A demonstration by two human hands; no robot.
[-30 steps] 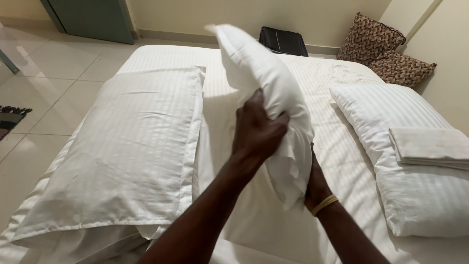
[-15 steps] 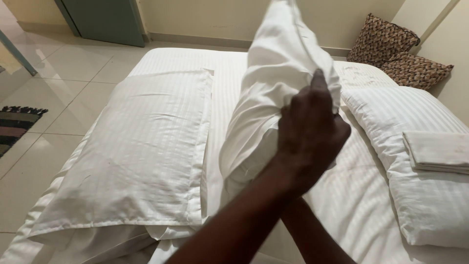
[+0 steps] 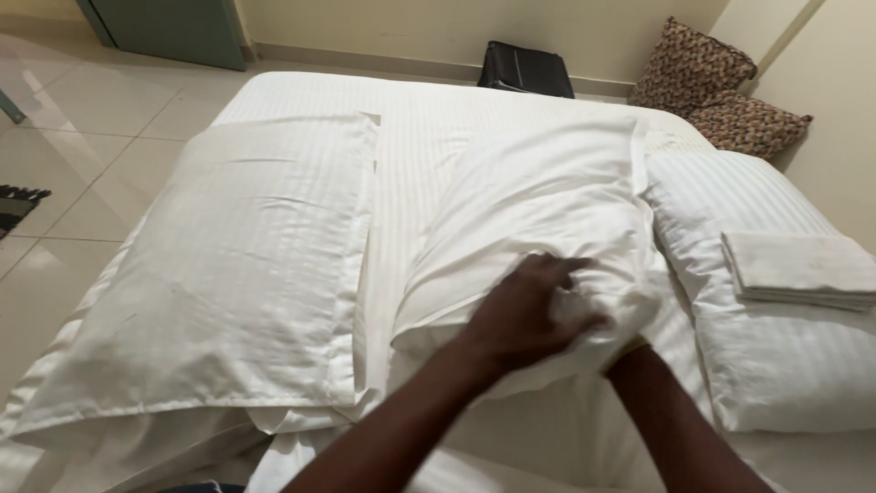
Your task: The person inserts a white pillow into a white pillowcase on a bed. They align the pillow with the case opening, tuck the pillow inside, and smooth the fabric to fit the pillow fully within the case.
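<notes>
A white striped pillow (image 3: 538,210) lies flat in the middle of the bed. My left hand (image 3: 529,310) presses on its near edge, fingers bunched in the fabric. My right forearm reaches in from the lower right. My right hand (image 3: 628,347) is hidden under the same bunched edge, and only the wrist with a yellow band shows. A larger white pillow (image 3: 237,265) lies to the left, flat and untouched.
A third white pillow (image 3: 757,274) at the right carries a folded white towel (image 3: 803,269). Two brown patterned cushions (image 3: 712,87) sit in the far right corner. A black bag (image 3: 525,68) stands by the far wall. Tiled floor (image 3: 82,137) lies left of the bed (image 3: 420,119).
The middle pillow was held upright in the air by both hands; now it lies flat on the bed, with both hands still at its near edge.
</notes>
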